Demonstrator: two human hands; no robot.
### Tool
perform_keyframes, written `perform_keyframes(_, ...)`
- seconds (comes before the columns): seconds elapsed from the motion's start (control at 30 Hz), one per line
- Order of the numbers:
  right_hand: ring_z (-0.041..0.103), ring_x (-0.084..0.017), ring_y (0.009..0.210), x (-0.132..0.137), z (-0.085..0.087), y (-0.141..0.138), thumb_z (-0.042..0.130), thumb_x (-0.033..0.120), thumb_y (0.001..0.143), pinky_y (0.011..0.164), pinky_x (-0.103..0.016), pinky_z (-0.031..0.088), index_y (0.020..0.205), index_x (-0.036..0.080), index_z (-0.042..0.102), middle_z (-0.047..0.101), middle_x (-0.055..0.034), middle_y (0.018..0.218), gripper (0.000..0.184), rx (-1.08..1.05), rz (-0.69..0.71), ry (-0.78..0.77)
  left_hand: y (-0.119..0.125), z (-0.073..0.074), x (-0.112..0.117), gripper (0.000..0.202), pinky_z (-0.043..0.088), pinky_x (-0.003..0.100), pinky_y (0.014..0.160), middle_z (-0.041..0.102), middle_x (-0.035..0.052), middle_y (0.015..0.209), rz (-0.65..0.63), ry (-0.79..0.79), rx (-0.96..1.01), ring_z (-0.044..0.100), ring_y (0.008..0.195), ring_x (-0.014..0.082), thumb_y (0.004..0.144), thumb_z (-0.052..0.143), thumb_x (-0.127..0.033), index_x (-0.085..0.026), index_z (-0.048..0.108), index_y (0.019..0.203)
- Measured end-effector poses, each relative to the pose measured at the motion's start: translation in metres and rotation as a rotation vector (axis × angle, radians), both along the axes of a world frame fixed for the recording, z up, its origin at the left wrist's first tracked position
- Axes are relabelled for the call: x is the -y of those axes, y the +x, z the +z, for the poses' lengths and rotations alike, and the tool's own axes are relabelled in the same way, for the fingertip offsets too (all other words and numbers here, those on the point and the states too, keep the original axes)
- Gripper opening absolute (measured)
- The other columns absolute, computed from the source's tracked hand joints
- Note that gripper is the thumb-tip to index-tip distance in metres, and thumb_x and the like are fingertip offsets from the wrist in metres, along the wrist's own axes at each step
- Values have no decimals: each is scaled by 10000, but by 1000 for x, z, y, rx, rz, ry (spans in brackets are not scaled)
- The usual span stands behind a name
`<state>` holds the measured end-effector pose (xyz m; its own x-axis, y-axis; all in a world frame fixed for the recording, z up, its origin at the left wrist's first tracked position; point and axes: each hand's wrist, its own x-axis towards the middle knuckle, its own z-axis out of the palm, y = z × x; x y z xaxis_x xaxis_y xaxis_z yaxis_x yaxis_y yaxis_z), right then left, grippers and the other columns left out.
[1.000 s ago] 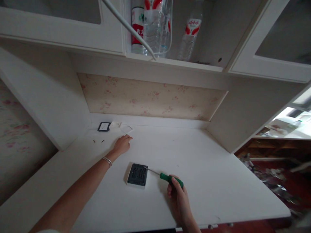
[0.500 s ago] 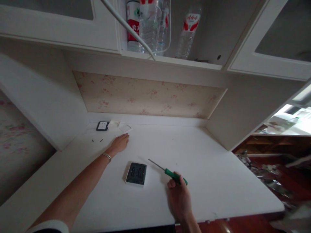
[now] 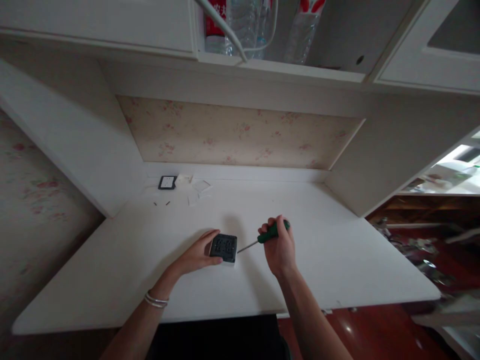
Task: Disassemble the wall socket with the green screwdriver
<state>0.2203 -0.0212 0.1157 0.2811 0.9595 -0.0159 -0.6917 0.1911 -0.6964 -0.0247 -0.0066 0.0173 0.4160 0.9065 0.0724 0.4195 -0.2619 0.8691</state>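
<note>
Beneath white cabinets [image 3: 97, 27], screwdriver [image 3: 264, 236] over desk [image 3: 337, 260]

Slim, shiny, silver-coloured bracelet bands [image 3: 156, 301] around the left wrist [image 3: 162, 286]

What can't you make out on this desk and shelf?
In the head view:
Black box: left end partly hidden by the left hand.
Green screwdriver: handle partly covered by the right hand; tip contact too small to judge.
Rightmost bottle: top cut off by upper edge.
Dark slivers: too small to identify.

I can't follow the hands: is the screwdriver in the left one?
No, the right hand holds the screwdriver; the left hand grips the dark box.
</note>
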Motion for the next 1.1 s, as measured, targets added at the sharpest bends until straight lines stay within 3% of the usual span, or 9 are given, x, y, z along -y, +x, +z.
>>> perform_keyframes(0.1, 413, -60, 436, 1, 10, -18, 572, 456, 852, 420, -191, 326, 761, 216, 515, 466, 74, 605, 263, 54, 57, 60, 12, -5, 7, 776, 312, 429, 1106, 458, 101, 1362, 77, 111, -60, 414, 1284, 279, 660, 769, -420, -221, 461, 1344)
perform_keyframes(0.2, 363, -61, 386, 1, 15, -31, 488, 527, 870, 363, -191, 255, 656, 189, 500, 427, 64, 519, 399, 108, 53, 108, 19, -7, 13, 740, 353, 398, 1079, 477, 87, 1325, 114, 188, -108, 443, 1246, 262, 671, 755, -432, -226, 471, 1323)
perform_keyframes(0.3, 328, -57, 363, -4, 17, -40, 507, 518, 853, 336, -190, 216, 593, 184, 476, 417, 62, 486, 425, 170, 12, 143, 20, -6, 16, 717, 368, 388, 1064, 483, 77, 1317, 120, 232, -135, 455, 1232, 259, 684, 742, -443, -236, 472, 1315)
perform_keyframes(0.7, 330, -53, 367, -13, 6, -57, 542, 459, 809, 330, -191, 227, 592, 188, 465, 414, 68, 500, 355, 353, -9, 161, 21, -1, 19, 677, 397, 372, 1030, 515, 62, 1284, 130, 231, -119, 492, 1192, 267, 664, 752, -428, -250, 508, 1270)
perform_keyframes(0.8, 351, -61, 380, -14, 10, -57, 523, 452, 806, 347, -196, 258, 594, 194, 453, 417, 64, 514, 341, 451, 45, 151, 21, -3, 18, 693, 389, 383, 1038, 511, 64, 1288, 132, 224, -113, 481, 1204, 277, 659, 753, -434, -256, 503, 1281)
perform_keyframes(0.97, 531, -111, 580, -19, 31, -52, 444, 386, 839, 530, -225, 423, 752, 200, 513, 550, 21, 680, 216, 927, 263, 215, 20, -7, 17, 707, 374, 386, 1052, 491, 65, 1310, 143, 226, -122, 472, 1215, 275, 670, 745, -433, -248, 485, 1300)
perform_keyframes(1.1, 592, -170, 828, -23, 59, -46, 426, 415, 865, 736, -291, 444, 897, 207, 551, 622, -45, 920, 245, 1676, 176, 252, 20, -8, 16, 698, 376, 375, 1053, 503, 53, 1295, 137, 247, -120, 481, 1204, 266, 658, 754, -431, -252, 498, 1283)
